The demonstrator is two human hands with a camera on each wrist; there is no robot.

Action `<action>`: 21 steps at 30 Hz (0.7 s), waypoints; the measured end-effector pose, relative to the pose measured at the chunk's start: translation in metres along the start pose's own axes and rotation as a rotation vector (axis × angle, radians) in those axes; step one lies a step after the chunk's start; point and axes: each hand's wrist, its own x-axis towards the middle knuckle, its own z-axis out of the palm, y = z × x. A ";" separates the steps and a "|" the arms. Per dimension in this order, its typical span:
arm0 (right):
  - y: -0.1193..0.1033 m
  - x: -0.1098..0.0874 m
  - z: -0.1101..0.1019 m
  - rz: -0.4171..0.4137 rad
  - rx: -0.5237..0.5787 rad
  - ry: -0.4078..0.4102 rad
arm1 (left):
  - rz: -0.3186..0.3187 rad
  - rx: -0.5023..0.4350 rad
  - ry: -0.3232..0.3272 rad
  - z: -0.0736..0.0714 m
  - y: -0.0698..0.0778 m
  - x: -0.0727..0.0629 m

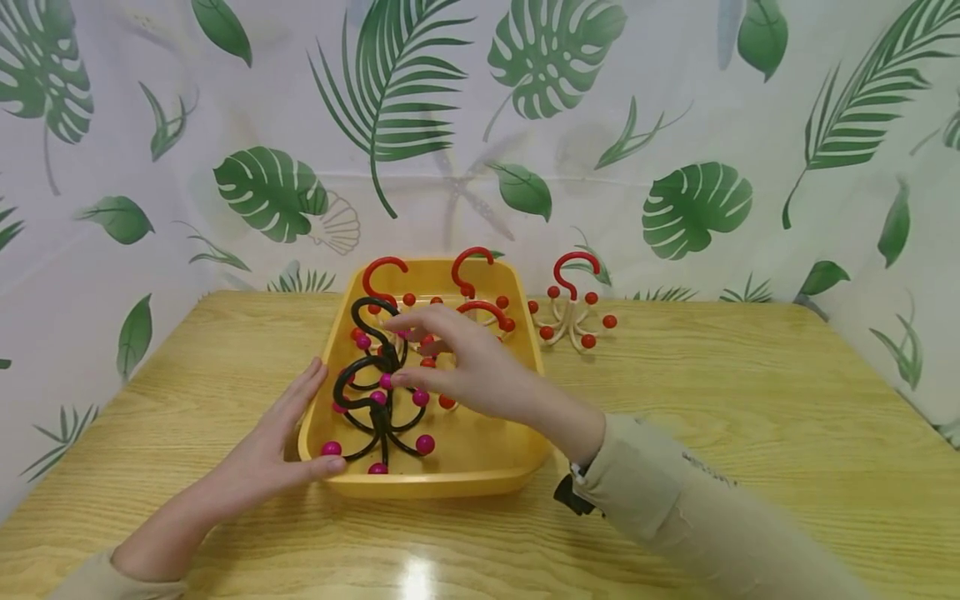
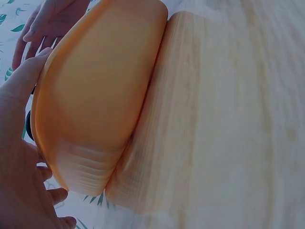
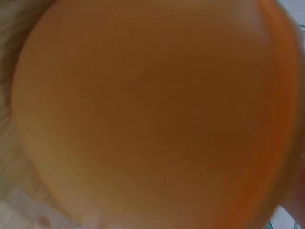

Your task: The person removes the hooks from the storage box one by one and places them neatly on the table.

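In a yellow plastic tub (image 1: 472,483) stand two black hooks with curved, magenta-ball-tipped arms: a front black hook (image 1: 379,417) and a rear black hook (image 1: 367,307). My right hand (image 1: 465,358) is over the tub at the rear black hook, fingers extended and parted from the thumb. Its fingertips overlap that hook's top, and the thumb tip is close to a magenta ball (image 1: 386,381). My left hand (image 1: 262,454) rests against the tub's front left corner, thumb along the front rim and straight fingers along the left side. The tub wall (image 3: 143,114) fills most of the right wrist view.
Several red hooks with cream, red-ball-tipped arms stand in the tub's back part, including a back red hook (image 1: 472,271). Another red hook (image 1: 576,275) stands on the wooden table (image 1: 712,400), right of the tub. A leaf-print cloth (image 1: 600,192) hangs behind the table.
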 end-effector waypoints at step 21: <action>-0.003 0.014 0.023 -0.071 -0.058 0.041 | 0.016 -0.014 -0.010 0.000 -0.002 0.000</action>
